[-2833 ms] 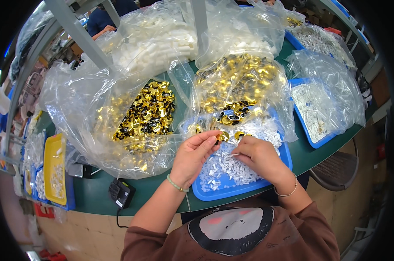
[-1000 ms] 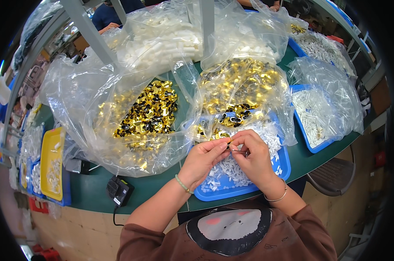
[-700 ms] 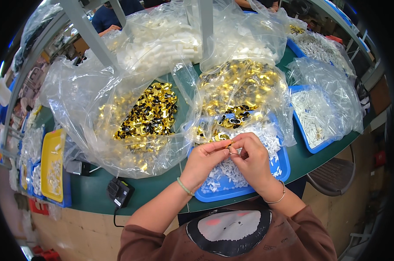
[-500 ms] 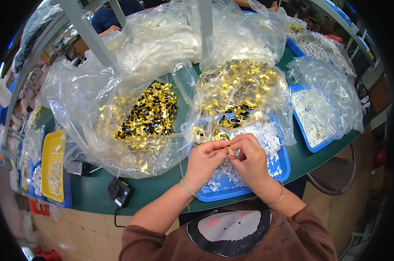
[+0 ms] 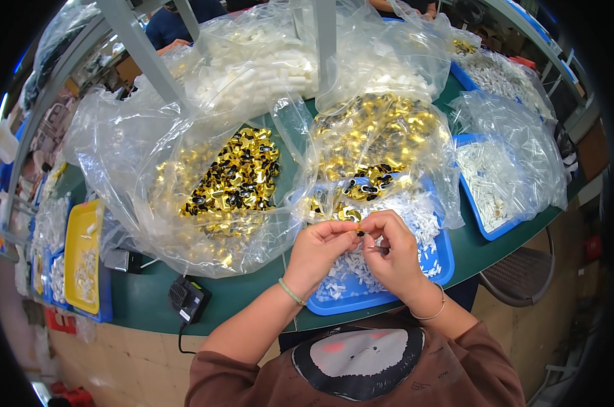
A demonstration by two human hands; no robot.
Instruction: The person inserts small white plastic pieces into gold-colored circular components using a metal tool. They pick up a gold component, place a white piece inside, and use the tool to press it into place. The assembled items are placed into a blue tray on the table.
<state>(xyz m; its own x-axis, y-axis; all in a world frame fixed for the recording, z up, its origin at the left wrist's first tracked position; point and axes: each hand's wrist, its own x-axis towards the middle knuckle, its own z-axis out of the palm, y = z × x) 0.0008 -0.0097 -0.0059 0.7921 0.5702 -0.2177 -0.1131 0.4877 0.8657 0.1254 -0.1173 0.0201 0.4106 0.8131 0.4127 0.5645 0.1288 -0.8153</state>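
Compared with the frame from 2.8 seconds ago, the person's two hands have come together: the left hand [image 5: 314,256] and right hand [image 5: 396,258] now meet at the fingertips above the near blue plastic tray [image 5: 348,303], where before they were apart. The left thumb and forefinger pinch a small black-and-gold piece [image 5: 360,233]; the right fingers touch it, though whether they grip it I cannot tell.

The curved dark-green table [image 5: 141,308] carries a large clear plastic bag [image 5: 107,180] of shiny gold-and-black pieces, a second such bag [image 5: 381,132] overlapping the near tray's far side, and clear bags of white tubes [image 5: 256,78] behind. Another blue tray [image 5: 480,216] stands right, a yellow tray [image 5: 69,271] left, and a black boxy device [image 5: 188,300] by the front edge. Small white pieces [image 5: 361,270] cover much of the near tray.

Around it lie tan floor [image 5: 151,366], a brown woven-backed chair [image 5: 521,277] and, beyond, a co-worker's navy sleeve [image 5: 168,27].
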